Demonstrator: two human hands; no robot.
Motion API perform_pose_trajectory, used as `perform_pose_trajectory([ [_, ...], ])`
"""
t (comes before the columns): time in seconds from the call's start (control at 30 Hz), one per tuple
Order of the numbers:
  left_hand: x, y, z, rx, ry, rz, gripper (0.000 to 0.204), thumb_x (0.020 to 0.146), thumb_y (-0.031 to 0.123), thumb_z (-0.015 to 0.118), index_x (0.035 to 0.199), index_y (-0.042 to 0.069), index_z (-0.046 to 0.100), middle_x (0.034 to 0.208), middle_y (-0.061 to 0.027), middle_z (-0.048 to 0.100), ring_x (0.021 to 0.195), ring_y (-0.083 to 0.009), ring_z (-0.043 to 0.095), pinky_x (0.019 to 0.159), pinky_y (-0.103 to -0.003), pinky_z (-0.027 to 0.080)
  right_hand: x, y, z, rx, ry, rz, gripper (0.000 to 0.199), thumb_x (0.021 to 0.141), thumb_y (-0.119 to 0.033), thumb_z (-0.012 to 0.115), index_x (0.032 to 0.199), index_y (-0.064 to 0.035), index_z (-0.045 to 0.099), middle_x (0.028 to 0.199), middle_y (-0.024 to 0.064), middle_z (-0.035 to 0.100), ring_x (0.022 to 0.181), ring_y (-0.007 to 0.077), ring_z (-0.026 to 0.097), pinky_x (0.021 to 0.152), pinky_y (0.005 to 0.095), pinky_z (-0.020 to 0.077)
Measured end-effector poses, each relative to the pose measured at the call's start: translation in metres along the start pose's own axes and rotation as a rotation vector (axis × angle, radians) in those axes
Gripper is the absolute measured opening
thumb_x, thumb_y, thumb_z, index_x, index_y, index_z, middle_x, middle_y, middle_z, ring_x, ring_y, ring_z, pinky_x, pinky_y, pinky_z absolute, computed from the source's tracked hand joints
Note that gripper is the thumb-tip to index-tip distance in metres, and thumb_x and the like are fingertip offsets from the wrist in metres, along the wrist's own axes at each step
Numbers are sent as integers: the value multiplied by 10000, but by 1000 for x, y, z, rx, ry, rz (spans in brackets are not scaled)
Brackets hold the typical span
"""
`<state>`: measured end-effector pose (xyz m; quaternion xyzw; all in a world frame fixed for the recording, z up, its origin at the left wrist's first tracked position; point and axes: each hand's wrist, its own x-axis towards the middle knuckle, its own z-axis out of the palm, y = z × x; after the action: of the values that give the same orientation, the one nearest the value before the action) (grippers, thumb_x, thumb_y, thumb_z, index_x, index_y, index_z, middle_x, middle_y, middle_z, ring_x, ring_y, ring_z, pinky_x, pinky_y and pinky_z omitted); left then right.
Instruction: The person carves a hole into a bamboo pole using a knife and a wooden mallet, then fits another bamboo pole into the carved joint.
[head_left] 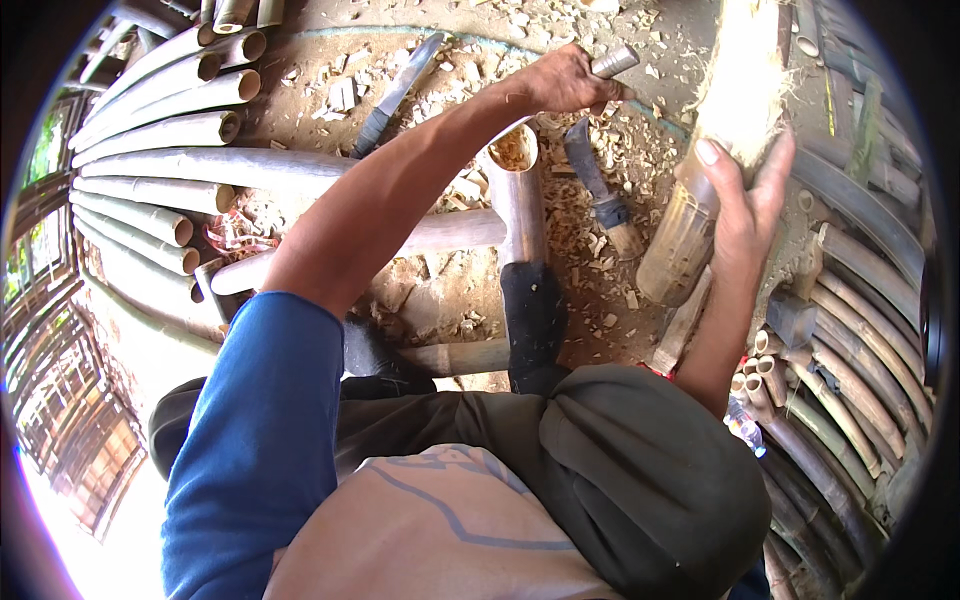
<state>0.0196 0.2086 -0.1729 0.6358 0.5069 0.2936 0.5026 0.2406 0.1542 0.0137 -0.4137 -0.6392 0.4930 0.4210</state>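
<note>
My left hand (567, 82) reaches across and far forward, closed around a short grey cylindrical handle (615, 62); the rest of that tool is hidden. On the right, my right hand (745, 205) grips a thick bamboo piece (675, 245) with thumb and fingers spread around it. Its far part is pale, with shaved, frayed fibres and strong glare; its near end is brown and smooth. Between the hands, a broad-bladed knife (585, 160) lies on the ground, its handle toward me. Below my left hand, an upturned bamboo end (513, 150) has chips inside its opening.
Wood chips (465, 80) litter the ground. A long knife (410, 75) with a dark handle lies beyond my left forearm. Bamboo poles (160, 135) are stacked at the left, more bamboo (860, 340) at the right. A plastic bottle (744, 428) lies beside my right knee.
</note>
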Motion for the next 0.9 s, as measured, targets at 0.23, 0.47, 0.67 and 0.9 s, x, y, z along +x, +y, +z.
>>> perform_pose_trajectory([
  [0.23,-29,10,5,-306,35,132,294,1041,290,525,904,106,709,827,-55,701,728,-111,576,695,-351,531,1,10,11,-329,-431,-98,809,879,-188,782,1523,-46,314,1290,218,628,1147,279,660,854,382,587],
  [0.47,-54,34,9,-892,-100,40,237,997,142,598,1021,-93,617,940,-156,605,684,-141,544,545,-252,527,-2,-21,26,-373,-276,-141,879,843,-134,739,1577,-2,274,1388,239,553,1232,318,597,1059,448,507],
  [0.67,-80,4,-3,-1215,-365,40,397,1043,206,546,1248,-131,495,1203,-322,629,730,-200,635,562,-225,587,-3,-54,27,-145,-477,-82,860,870,-65,703,1597,0,249,1484,230,474,1284,281,564,1099,418,474],
  [0.9,-117,35,6,-177,69,202,256,901,182,749,1103,33,700,1009,-123,756,794,-169,723,759,-378,623,-2,-53,41,-603,-652,-45,896,840,-81,749,1581,-50,247,1360,234,581,1144,352,662,1059,476,513],
])
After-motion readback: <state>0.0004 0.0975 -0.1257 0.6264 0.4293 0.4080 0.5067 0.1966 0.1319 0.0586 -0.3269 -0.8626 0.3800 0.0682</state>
